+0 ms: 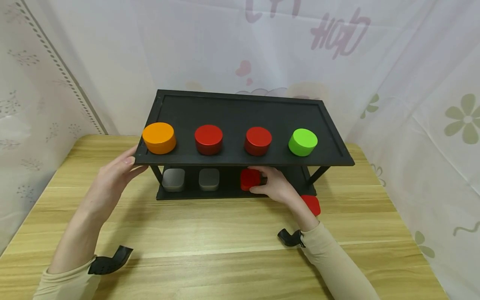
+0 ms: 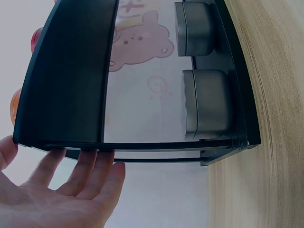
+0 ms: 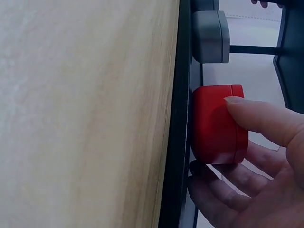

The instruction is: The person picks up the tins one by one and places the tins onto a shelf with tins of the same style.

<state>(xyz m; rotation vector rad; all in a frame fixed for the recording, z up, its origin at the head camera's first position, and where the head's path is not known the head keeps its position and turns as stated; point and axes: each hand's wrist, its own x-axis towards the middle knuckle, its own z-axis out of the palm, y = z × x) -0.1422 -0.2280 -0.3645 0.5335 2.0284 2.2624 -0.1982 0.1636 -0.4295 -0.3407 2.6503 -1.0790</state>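
Observation:
A black two-tier shelf [image 1: 240, 112] stands on the table. My left hand [image 1: 112, 177] holds its upper board at the left front corner, thumb at the edge and fingers underneath; the left wrist view shows those fingers [image 2: 83, 173] against the board's end. On the lower tier, my right hand [image 1: 275, 184] grips a red square tin [image 3: 218, 124] between thumb and fingers, the tin standing upright on the board. To its left on that tier are two grey square tins [image 1: 173, 180] [image 1: 208, 179], set apart from each other.
Along the upper board's front stand an orange round tin [image 1: 159, 138], two red round tins [image 1: 208, 140] [image 1: 258, 141] and a green round tin [image 1: 303, 142]. A red object [image 1: 311, 204] lies on the wooden table [image 1: 202, 250], partly behind my right forearm. Printed cloth [image 1: 210, 50] hangs behind.

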